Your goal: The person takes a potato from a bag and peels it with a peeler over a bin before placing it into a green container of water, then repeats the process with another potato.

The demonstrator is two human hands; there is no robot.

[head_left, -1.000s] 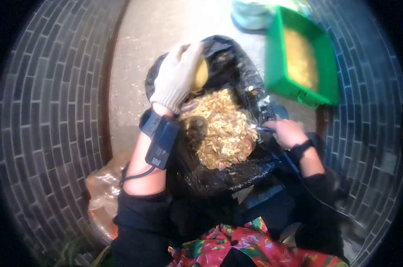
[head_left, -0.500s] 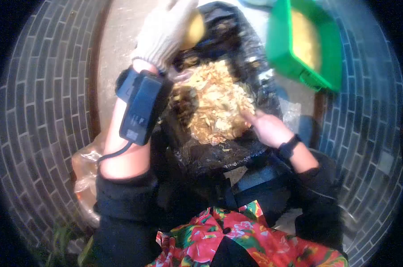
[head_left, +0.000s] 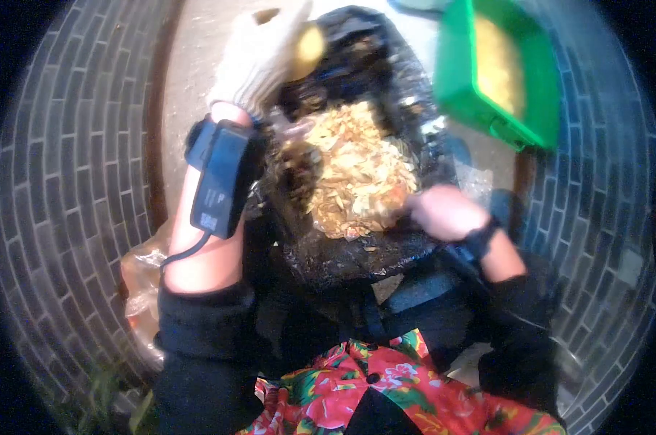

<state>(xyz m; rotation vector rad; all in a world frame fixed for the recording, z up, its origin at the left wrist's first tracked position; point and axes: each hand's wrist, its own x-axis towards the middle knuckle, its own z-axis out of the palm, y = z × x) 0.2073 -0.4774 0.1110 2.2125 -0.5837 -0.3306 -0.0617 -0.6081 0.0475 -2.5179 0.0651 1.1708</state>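
Note:
My left hand (head_left: pixel 259 54) wears a white knitted glove and is at the upper left, blurred. A smooth yellow rounded piece (head_left: pixel 310 47) sticks out on its right side, held by fingers that are mostly hidden. Below lies a heap of pale yellow-brown peelings (head_left: pixel 360 163) on a black plastic bag (head_left: pixel 331 261). My bare right hand (head_left: pixel 451 212) is at the right edge of the heap. Its fingers are curled in and smeared by motion, and what they hold, if anything, I cannot make out.
A green plastic crate (head_left: pixel 455 80) with yellow contents stands at the upper right. A clear plastic bag (head_left: pixel 143 290) lies by my left arm. Grey brick paving (head_left: pixel 74 181) runs along both sides. A black device (head_left: pixel 223 177) is strapped to my left forearm.
My right hand has drawn slightly toward me and right, its fingers now curled instead of pointing at the heap. My left hand has shifted a little left with the yellow piece.

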